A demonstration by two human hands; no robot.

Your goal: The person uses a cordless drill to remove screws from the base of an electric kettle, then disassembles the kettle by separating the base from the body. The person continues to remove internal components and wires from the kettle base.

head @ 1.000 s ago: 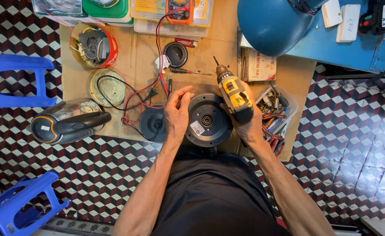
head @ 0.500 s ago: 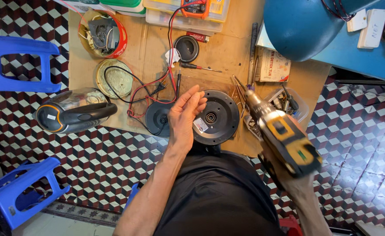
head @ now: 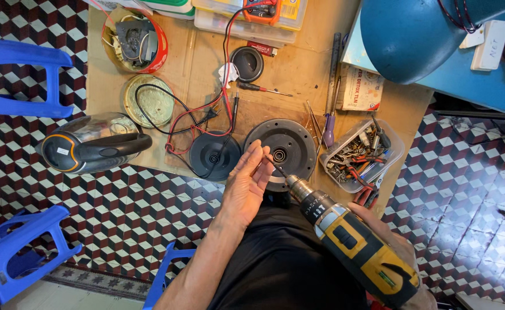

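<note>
Plastic, ribbed and black, forms the round kettle base (head: 289,148) on the cardboard-covered table (head: 201,57) — partly hidden by the left hand (head: 246,183), whose loosened fingers pinch the bit of the yellow drill (head: 353,244). The right hand (head: 398,244) grips the drill's handle — mostly covered, cut off below.
</note>
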